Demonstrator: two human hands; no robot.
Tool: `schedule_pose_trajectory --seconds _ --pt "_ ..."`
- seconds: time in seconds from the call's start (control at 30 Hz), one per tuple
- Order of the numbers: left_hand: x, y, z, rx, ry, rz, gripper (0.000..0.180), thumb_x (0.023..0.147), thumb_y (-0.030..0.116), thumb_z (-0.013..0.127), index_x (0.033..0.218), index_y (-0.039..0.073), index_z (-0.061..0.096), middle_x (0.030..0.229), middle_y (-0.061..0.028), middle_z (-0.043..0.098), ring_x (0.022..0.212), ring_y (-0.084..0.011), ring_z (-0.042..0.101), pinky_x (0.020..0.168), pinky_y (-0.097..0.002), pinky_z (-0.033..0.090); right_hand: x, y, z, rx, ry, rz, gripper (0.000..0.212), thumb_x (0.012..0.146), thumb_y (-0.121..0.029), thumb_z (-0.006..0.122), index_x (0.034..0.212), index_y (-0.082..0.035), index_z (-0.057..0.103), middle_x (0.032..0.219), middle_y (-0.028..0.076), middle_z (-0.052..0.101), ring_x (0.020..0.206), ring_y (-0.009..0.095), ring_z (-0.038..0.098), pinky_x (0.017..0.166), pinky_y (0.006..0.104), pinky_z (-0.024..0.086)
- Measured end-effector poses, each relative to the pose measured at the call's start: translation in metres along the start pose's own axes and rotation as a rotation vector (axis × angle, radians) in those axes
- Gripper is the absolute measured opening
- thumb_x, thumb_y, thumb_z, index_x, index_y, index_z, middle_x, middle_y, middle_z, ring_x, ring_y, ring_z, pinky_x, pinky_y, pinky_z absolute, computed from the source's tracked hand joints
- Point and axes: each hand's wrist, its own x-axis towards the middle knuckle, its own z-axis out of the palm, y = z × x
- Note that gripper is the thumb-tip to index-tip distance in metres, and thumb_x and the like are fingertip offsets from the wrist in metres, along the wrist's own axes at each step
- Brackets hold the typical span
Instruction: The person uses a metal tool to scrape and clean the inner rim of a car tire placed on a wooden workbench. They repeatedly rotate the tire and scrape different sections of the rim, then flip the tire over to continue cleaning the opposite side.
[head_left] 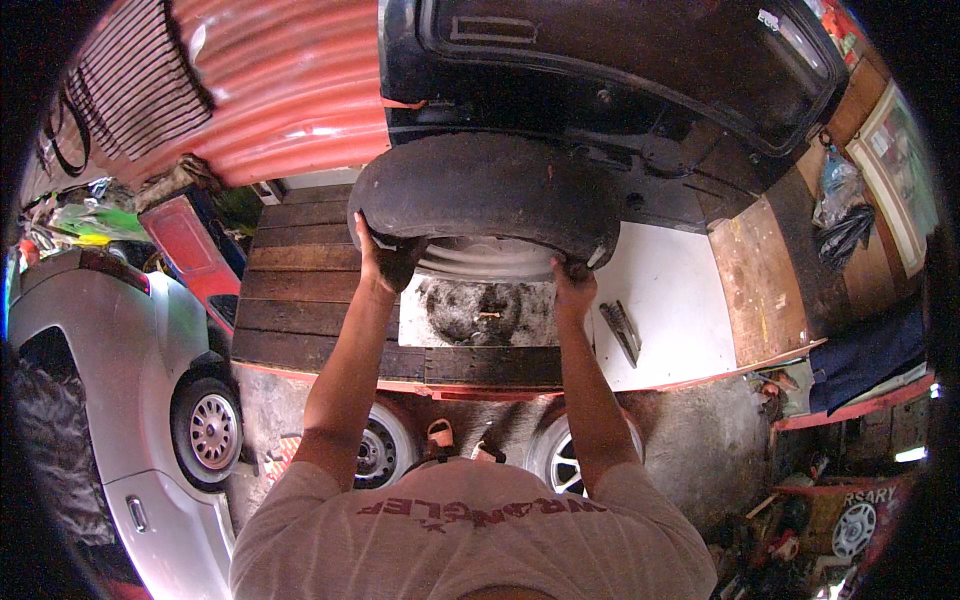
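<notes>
A worn black tyre on a pale rim [490, 195] stands on edge on a raised wooden platform [300, 290], just below the open rear of a dark vehicle [620, 60]. My left hand [385, 255] grips the tyre's lower left edge. On the lower right edge, my right hand [572, 290] clamps the rubber. Both arms reach up from the bottom of the view. Under the tyre lies a dirty grey patch [485, 315] on a white board [670, 300].
A metal tool [622, 330] lies on the white board to the right of my right hand. A silver car [120, 380] stands at the left, loose wheels [380, 450] rest below the platform. Corrugated red sheet [270, 90] is at the back, clutter at the right.
</notes>
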Motion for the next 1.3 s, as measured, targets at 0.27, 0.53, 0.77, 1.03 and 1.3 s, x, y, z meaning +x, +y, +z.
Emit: schedule_pose_trajectory --seconds 0.27,0.53,0.77,1.03,1.3 --pt "0.018 0.013 0.011 -0.057 -0.120 -0.187 0.095 0.081 0.077 0.040 0.150 0.016 0.016 0.151 -0.0156 0.022 0.135 -0.0389 0.030 0.107 -0.0551 0.034 0.033 -0.007 0.015 -0.387 0.271 -0.327 0.061 0.057 -0.038 0.090 0.093 0.005 0.066 0.093 0.015 0.063 0.090 0.034 0.059 0.080 0.0433 0.047" --pt "0.024 0.028 -0.008 0.193 -0.012 -0.315 0.114 0.073 0.089 0.028 0.148 0.004 0.017 0.141 -0.0185 0.043 0.128 -0.0308 0.044 0.108 -0.0514 0.028 0.047 -0.022 0.013 -0.649 0.357 -0.529 0.087 0.053 -0.047 0.089 0.120 -0.002 0.056 0.132 0.022 0.045 0.127 0.041 0.037 0.098 0.0536 0.038" --pt "0.021 0.017 -0.054 0.498 -0.125 -0.149 0.079 0.085 0.063 0.038 0.139 0.005 0.040 0.130 -0.0154 0.056 0.120 -0.0310 0.052 0.102 -0.0550 0.033 0.058 -0.032 0.016 -0.544 0.227 -0.512 0.087 0.055 -0.043 0.090 0.117 0.006 0.053 0.131 0.024 0.044 0.122 0.041 0.044 0.098 0.0508 0.042" --pt "0.048 0.005 -0.085 1.354 -0.191 0.367 0.042 0.088 0.016 0.064 0.123 0.002 0.049 0.111 -0.0093 0.063 0.099 -0.0208 0.060 0.086 -0.0351 0.048 0.068 -0.031 0.025 -0.496 0.218 -0.418 0.087 0.055 -0.041 0.090 0.119 0.005 0.054 0.124 0.023 0.049 0.118 0.041 0.046 0.100 0.0498 0.040" --pt "0.057 -0.010 -0.063 1.678 0.089 0.561 0.048 0.082 0.029 0.071 0.114 -0.001 0.052 0.102 -0.0203 0.067 0.098 -0.0355 0.064 0.084 -0.0408 0.049 0.086 -0.017 0.018 -0.511 0.232 -0.500 0.086 0.054 -0.041 0.090 0.118 0.004 0.054 0.122 0.023 0.049 0.115 0.041 0.047 0.099 0.0497 0.041"
